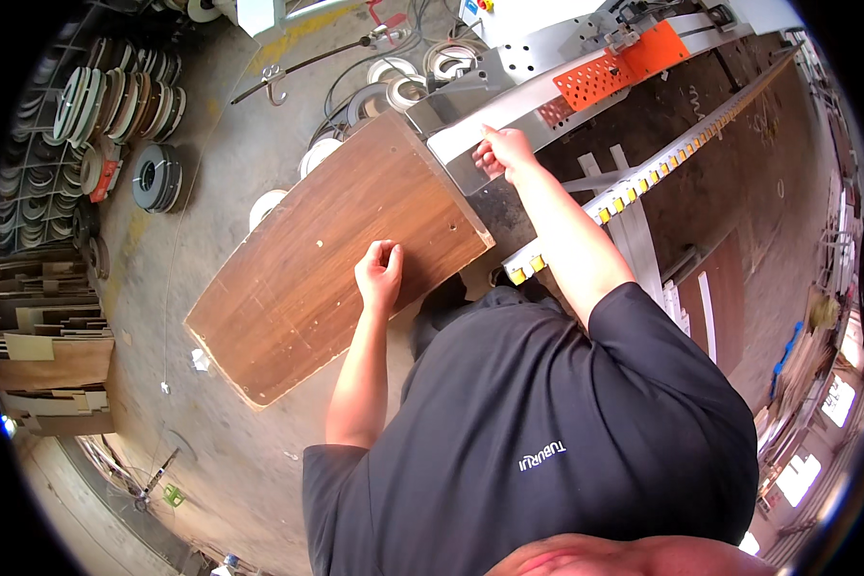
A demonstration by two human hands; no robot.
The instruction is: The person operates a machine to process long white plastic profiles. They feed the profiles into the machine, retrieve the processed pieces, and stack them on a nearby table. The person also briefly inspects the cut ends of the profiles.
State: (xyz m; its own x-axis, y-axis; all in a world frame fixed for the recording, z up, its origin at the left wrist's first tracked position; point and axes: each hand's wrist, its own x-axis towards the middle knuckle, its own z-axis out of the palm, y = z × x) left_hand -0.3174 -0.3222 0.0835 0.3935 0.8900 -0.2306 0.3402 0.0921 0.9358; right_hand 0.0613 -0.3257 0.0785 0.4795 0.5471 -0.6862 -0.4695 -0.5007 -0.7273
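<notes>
A brown wood-grain board table (326, 274) with worn, chipped edges spreads out at the left, in front of me. Over its near part is my left hand (379, 274), fingers curled in and thumb against them; whatever they may hold is hidden. Beyond the board's right end, my right hand (504, 154) is closed in a pinch above the grey metal bed (459, 171) of a machine. Nothing can be made out between its fingers. An orange perforated guard (595, 82) sits on the machine, right of that hand.
A long rail with yellow rollers (643, 180) runs off to the far right. Rolls of banding strip (115, 101) fill a rack at far left, with a grey roll (156, 180) on the floor. Stacked boards (53, 360) stand at left. Cables and several rolls lie behind the table.
</notes>
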